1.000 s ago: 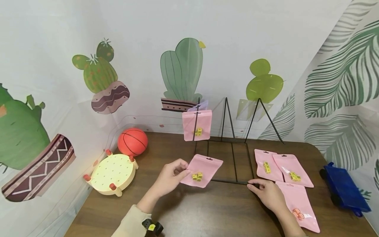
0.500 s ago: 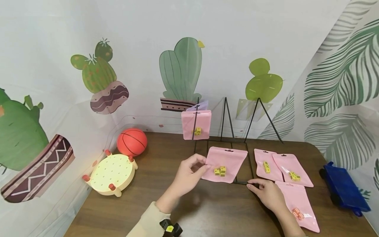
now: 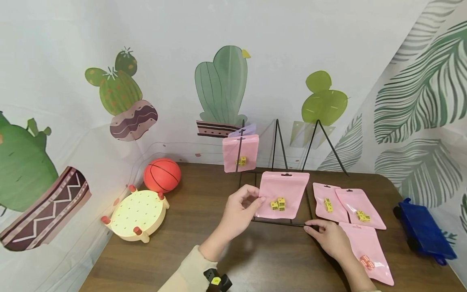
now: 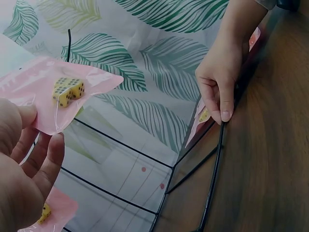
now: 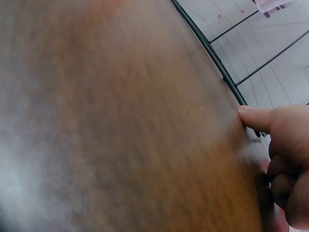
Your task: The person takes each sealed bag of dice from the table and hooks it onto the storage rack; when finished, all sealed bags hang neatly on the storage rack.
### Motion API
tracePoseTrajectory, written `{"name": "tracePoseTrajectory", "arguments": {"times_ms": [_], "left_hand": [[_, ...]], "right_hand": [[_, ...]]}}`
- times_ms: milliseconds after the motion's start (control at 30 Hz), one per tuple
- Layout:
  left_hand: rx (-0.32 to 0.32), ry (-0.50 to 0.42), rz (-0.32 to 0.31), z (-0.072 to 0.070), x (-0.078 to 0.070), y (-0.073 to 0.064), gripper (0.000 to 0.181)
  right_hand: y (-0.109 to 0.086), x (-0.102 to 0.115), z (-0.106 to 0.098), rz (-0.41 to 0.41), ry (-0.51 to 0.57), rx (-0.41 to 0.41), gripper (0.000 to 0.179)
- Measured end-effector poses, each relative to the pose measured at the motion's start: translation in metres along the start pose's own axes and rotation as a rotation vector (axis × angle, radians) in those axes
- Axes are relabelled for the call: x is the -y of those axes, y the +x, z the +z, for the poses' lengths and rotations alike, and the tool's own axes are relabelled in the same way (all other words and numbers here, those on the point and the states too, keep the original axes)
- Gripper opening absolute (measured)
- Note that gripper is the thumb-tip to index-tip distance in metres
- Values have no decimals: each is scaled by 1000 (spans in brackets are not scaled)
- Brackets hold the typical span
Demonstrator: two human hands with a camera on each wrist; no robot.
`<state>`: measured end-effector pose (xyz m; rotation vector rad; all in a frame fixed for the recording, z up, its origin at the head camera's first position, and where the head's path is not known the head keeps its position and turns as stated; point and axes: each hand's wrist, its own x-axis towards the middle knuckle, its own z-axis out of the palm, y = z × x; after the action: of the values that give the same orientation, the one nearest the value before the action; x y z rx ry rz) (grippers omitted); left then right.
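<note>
A cactus-print cloth (image 3: 171, 81) backs the brown table (image 3: 175, 247). Your left hand (image 3: 237, 209) pinches a pink pouch (image 3: 271, 186) over the wire rack (image 3: 279, 222); your right hand (image 3: 330, 240) pinches the rack's front corner. Probably light, pliable and slick, the pouch suits holding by its flat edge.

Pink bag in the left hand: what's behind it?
Behind the pink bag, the head view shows parts of the black rack and brown tabletop past its edges; what it covers is hidden.

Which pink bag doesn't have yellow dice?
The lowest pink bag in the head view, beside the right hand: its dice are orange-red; the other four pink bags hold yellow dice.
</note>
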<state>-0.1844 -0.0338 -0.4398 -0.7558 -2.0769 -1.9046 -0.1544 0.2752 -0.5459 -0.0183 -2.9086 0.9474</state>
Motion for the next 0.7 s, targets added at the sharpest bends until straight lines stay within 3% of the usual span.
{"name": "tracePoseTrajectory", "arguments": {"times_ms": [433, 700], "left_hand": [[-23, 4, -22, 7, 1, 7, 7], [-70, 13, -22, 14, 8, 14, 9]], "right_hand": [[-1, 2, -1, 4, 3, 2, 23], [-1, 2, 0, 10, 1, 5, 24]]}}
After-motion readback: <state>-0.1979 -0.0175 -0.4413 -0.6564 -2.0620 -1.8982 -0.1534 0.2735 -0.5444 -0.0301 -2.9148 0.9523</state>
